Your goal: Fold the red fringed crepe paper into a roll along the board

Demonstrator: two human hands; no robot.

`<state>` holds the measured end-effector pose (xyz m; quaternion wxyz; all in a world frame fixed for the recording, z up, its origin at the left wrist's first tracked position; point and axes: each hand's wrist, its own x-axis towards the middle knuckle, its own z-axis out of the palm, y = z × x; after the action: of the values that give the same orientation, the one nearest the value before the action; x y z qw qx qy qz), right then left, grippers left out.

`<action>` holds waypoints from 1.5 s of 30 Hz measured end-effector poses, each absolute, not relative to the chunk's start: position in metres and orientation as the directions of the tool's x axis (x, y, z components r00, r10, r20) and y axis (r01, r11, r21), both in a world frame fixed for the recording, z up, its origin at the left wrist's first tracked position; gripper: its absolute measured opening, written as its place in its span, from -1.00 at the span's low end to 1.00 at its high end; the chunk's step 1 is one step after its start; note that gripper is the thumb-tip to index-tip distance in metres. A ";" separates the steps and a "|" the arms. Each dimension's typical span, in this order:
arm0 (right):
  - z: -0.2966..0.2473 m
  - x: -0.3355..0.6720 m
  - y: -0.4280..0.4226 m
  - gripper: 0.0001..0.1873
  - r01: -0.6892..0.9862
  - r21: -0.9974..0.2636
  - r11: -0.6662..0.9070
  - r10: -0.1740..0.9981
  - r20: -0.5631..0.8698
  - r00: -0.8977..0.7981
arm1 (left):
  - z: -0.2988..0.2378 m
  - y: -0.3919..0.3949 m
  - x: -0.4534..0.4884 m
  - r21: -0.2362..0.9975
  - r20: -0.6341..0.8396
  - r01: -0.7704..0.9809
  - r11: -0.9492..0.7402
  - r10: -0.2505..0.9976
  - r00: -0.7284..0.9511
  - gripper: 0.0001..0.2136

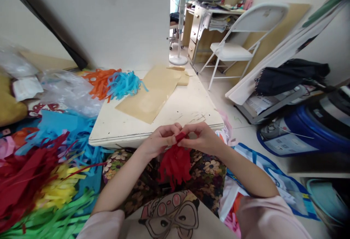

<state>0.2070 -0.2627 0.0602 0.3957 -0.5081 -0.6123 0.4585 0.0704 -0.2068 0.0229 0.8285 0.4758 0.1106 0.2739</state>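
Observation:
A red paper tassel [175,166] hangs fringe down above my lap, just in front of the white table's near edge. My left hand [162,139] pinches its rolled top from the left. From the other side, the thumb and fingers of my right hand [199,137] are closed on the same top. On the table [191,102] lie a sheet of brown paper [150,98] and, at the back left, finished-looking orange [100,80] and blue tassels [125,84].
Heaps of red [30,173], yellow [58,188], green [60,210] and blue fringed strips [62,122] lie to my left, beside clear plastic bags [71,89]. At right are a white folding chair [232,51], a blue barrel-like container [306,122] and a blue-white bag [273,180].

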 end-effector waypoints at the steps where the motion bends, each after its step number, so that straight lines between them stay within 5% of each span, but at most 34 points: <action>1: 0.060 0.206 -0.262 -0.91 0.248 -0.967 0.055 0.988 0.018 -0.150 | 0.022 -0.207 0.072 0.833 0.073 -0.363 0.418 0.566 0.821 -0.78; 8: 0.062 0.199 -0.262 -0.91 0.269 -0.963 0.027 0.999 0.034 0.021 | 0.017 -0.212 0.080 0.706 0.059 -0.486 0.514 0.642 0.764 -0.85; 15: 0.057 0.192 -0.266 -0.89 0.316 -0.940 0.132 0.982 0.168 0.090 | 0.011 -0.213 0.084 0.752 0.059 -0.538 0.381 0.773 0.631 -0.88; 21: 0.045 0.189 -0.266 -0.86 0.332 -0.941 0.064 0.991 0.100 0.090 | 0.003 -0.208 0.078 0.818 0.038 -0.463 0.341 0.772 0.634 -0.90; 31: 0.043 0.212 -0.259 -0.89 0.599 -0.790 0.134 0.895 -0.163 -0.416 | 0.015 -0.196 0.057 0.921 -0.167 -0.024 0.388 0.450 0.877 -0.78; 37: 0.051 0.211 -0.261 -0.91 0.724 -0.672 0.153 0.774 -0.375 -0.511 | 0.026 -0.201 0.052 0.928 -0.354 0.322 0.190 0.168 0.920 -0.92; 45: 0.053 0.205 -0.262 -0.86 0.725 -0.657 0.204 0.644 -0.468 -0.606 | 0.025 -0.203 0.040 0.888 -0.444 0.423 0.181 0.098 0.890 -0.97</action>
<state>0.2054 -0.2617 0.0531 -0.0452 -0.4418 -0.7747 0.4501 0.0403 -0.2030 0.0248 0.7401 0.6304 0.2067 -0.1098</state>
